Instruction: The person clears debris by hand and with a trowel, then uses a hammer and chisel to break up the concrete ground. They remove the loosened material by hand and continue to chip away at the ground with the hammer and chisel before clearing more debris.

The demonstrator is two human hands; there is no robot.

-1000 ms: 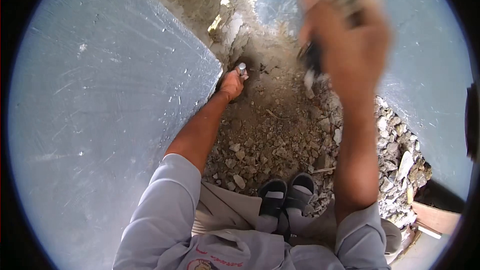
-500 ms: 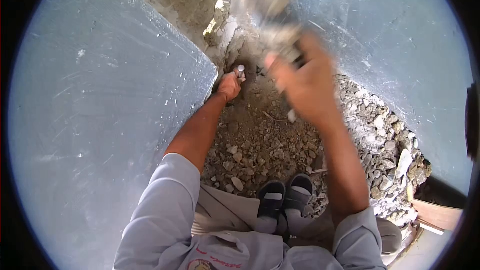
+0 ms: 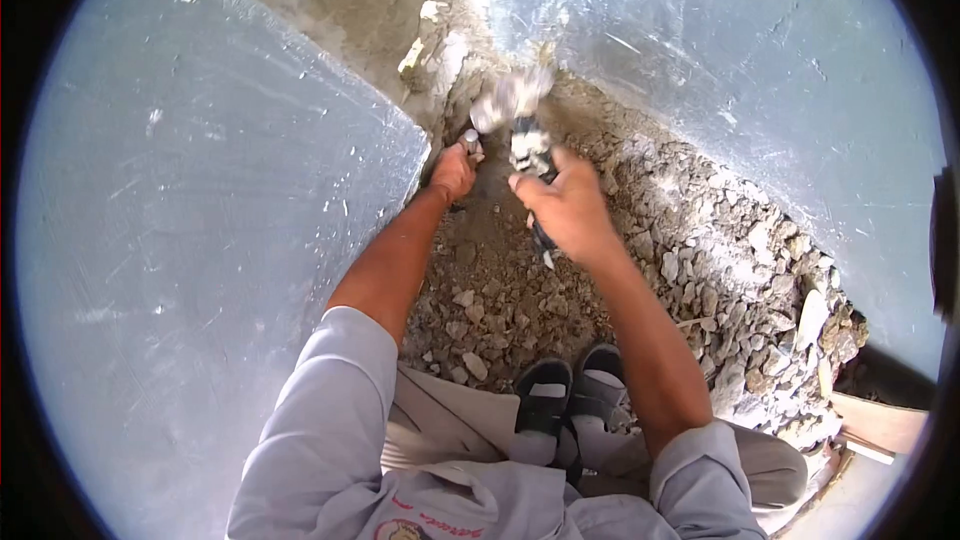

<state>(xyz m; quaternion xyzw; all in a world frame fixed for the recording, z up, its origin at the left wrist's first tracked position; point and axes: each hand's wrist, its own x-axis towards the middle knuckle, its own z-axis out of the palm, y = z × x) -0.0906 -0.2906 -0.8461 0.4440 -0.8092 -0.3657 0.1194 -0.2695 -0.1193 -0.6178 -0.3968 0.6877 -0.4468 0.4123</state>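
Note:
My left hand [image 3: 455,174] is closed round a metal chisel [image 3: 471,137], whose round struck end points up toward me. It works low in the corner beside the left panel's edge. My right hand [image 3: 572,208] grips a hammer [image 3: 531,148] by its dark handle, which has pale wrapping or caked material near the top. The hammer's head is smeared by motion and hangs right at the chisel's top end. The chisel's lower tip is hidden beneath my left hand.
Smooth blue-grey panels stand at the left [image 3: 220,190] and upper right [image 3: 760,50]. Broken stones and rubble [image 3: 500,315] cover the ground between them and pile up on the right. My sandalled feet [image 3: 545,395] are close below. A wooden strip [image 3: 880,427] lies at lower right.
The hammer has swung down and left from its raised position to the chisel's top, my right hand coming with it. My left hand has stayed nearly in place round the chisel.

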